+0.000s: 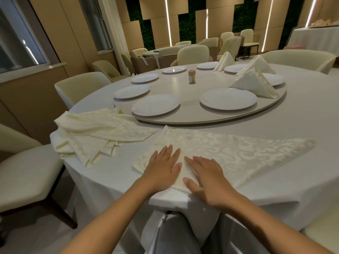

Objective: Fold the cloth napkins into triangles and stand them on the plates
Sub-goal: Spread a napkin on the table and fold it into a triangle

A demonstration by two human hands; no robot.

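A cream patterned napkin (229,151) lies flat at the near edge of the round table, its left part folded over into a point and its right corner stretched out to the right. My left hand (163,167) presses flat on the folded left part. My right hand (207,178) rests flat beside it, fingers straight, on the napkin's near corner. A pile of loose cream napkins (95,136) lies to the left. Three folded napkin triangles (255,85) stand at the far right of the turntable, on or beside plates. Empty white plates (228,98) ring the turntable.
A beige turntable (192,120) fills the middle of the white-clothed table (302,121). A small wooden toothpick holder (192,76) stands at its centre. Cream chairs (23,173) surround the table, one close at my left. More tables and chairs stand behind.
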